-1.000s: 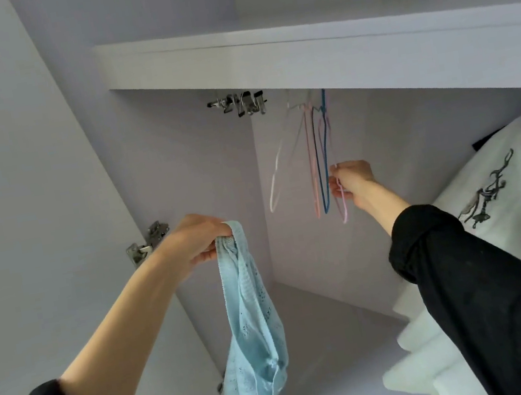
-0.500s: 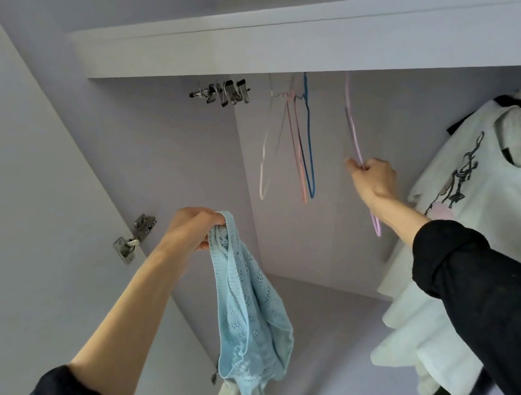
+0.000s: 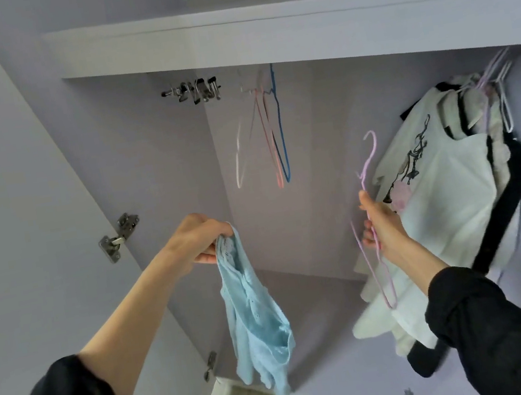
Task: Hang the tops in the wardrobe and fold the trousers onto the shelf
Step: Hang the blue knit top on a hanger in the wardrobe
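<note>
Left hand (image 3: 202, 239) pinching the light blue top (image 3: 254, 317) by its upper edge, out in front of the open wardrobe (image 3: 293, 24); dangling soft and floppy, looks light; best held at the shoulders or neck hole. Right hand (image 3: 381, 229) wrapped round a thin lilac hanger (image 3: 371, 214), off the rail; looks stiff and springy. White top (image 3: 451, 201) hanging at the right; spare hangers (image 3: 272, 137) up behind.

1 head-worn camera looks forward and upward, close, into the wardrobe (image 3: 161, 185) beneath its shelf (image 3: 294, 31).
</note>
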A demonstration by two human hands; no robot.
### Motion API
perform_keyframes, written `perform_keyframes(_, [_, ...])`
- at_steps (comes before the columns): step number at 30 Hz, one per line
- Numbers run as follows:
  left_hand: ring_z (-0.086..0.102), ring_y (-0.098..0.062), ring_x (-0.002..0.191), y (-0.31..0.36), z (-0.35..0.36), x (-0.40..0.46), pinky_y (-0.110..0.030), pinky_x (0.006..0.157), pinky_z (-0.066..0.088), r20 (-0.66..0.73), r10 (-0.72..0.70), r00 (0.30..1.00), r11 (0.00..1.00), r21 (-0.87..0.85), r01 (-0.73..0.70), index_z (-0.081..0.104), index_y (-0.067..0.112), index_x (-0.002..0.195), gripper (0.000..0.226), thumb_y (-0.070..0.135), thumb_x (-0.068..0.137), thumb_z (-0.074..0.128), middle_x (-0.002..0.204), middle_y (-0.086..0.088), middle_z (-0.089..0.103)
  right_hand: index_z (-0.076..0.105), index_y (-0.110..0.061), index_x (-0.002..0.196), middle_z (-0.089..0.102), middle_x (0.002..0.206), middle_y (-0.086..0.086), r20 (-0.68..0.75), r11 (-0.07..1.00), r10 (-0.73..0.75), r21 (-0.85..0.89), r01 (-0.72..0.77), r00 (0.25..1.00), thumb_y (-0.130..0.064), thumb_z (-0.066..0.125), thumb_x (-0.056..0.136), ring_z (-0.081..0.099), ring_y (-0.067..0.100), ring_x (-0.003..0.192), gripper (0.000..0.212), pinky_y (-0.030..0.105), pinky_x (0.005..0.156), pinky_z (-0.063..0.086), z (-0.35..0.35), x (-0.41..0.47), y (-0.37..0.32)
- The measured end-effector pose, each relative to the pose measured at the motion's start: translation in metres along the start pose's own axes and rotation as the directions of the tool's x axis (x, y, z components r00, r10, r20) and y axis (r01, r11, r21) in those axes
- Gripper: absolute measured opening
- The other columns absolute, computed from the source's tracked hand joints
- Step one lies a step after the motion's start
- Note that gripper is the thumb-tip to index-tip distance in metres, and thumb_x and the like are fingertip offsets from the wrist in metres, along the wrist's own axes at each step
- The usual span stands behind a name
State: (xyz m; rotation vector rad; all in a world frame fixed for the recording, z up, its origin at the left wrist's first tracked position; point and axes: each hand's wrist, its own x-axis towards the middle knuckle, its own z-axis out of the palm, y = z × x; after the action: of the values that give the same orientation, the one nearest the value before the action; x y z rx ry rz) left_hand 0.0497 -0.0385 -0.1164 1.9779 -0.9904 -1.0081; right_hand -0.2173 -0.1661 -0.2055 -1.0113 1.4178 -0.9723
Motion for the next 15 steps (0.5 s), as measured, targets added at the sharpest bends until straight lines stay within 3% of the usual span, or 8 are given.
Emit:
perform_keyframes(3, [0.065,-0.012,0.052,-0.005,0.001,-0.003,-0.022,0.050,0.053,0.042,-0.032,0.999,0.999,0.009,0.031,0.065,0.005,0.081,0.008,0.007,0.083,0.059,0.062,-0.004,0.067,0.052,-0.011,0.074,0.034,0.057,0.001,-0.095,0.974,0.084,-0.201,-0.102,0.992,-0.065,0.054,0.082,0.031,0.015,0.047,0.055,0.027,0.044,0.028,-0.004,-0.009,0.020])
perform_keyframes(5, [0.064,-0.012,0.051,-0.008,0.002,-0.005,-0.022,0.049,0.054,0.049,-0.042,0.998,0.999,0.010,0.042,0.066,0.004,0.083,0.008,0.008,0.082,0.060,0.061,-0.004,0.066,0.043,-0.011,0.059,0.039,0.056,0.003,-0.153,0.974,-0.005,-0.223,-0.030,0.988,-0.067,0.052,0.081,0.036,0.018,0.051,0.061,0.030,0.054,0.034,-0.008,-0.019,0.032])
perform_keyframes(8, [0.063,-0.011,0.048,-0.009,0.002,-0.006,-0.020,0.047,0.052,0.049,-0.042,0.998,0.999,0.010,0.041,0.066,0.002,0.084,0.009,0.008,0.082,0.060,0.060,-0.004,0.065,0.030,-0.013,0.051,0.037,0.050,0.004,-0.238,0.982,-0.176,-0.116,0.152,0.955,-0.065,0.050,0.084,0.036,0.019,0.052,0.065,0.032,0.062,0.035,-0.011,-0.032,0.032])
perform_keyframes(10, [0.063,-0.011,0.049,-0.008,0.004,-0.008,-0.020,0.047,0.052,0.057,-0.031,0.998,0.999,0.014,0.030,0.066,0.001,0.085,0.010,0.008,0.083,0.059,0.063,-0.005,0.065,0.034,-0.011,0.048,0.041,0.047,0.003,-0.245,0.976,-0.215,-0.038,0.212,0.945,-0.061,0.048,0.088,0.040,0.020,0.050,0.065,0.030,0.060,0.038,-0.011,-0.037,0.023])
perform_keyframes(13, [0.061,-0.013,0.056,-0.006,0.006,-0.010,-0.020,0.049,0.050,0.066,-0.014,0.998,1.000,0.028,0.012,0.065,0.001,0.088,0.012,0.012,0.084,0.061,0.070,-0.006,0.064,0.051,-0.012,0.055,0.050,0.055,0.006,-0.202,0.982,-0.164,0.060,0.179,0.966,-0.051,0.039,0.097,0.044,0.018,0.051,0.058,0.024,0.054,0.040,-0.014,-0.031,0.015])
perform_keyframes(15, [0.060,-0.014,0.059,-0.006,0.006,-0.010,-0.020,0.051,0.049,0.066,-0.017,0.998,0.999,0.028,0.016,0.065,0.003,0.089,0.013,0.014,0.083,0.063,0.072,-0.006,0.064,0.055,-0.011,0.064,0.045,0.055,0.005,-0.176,0.992,-0.102,0.058,0.114,0.979,-0.042,0.032,0.101,0.040,0.016,0.049,0.053,0.021,0.048,0.037,-0.016,-0.027,0.019])
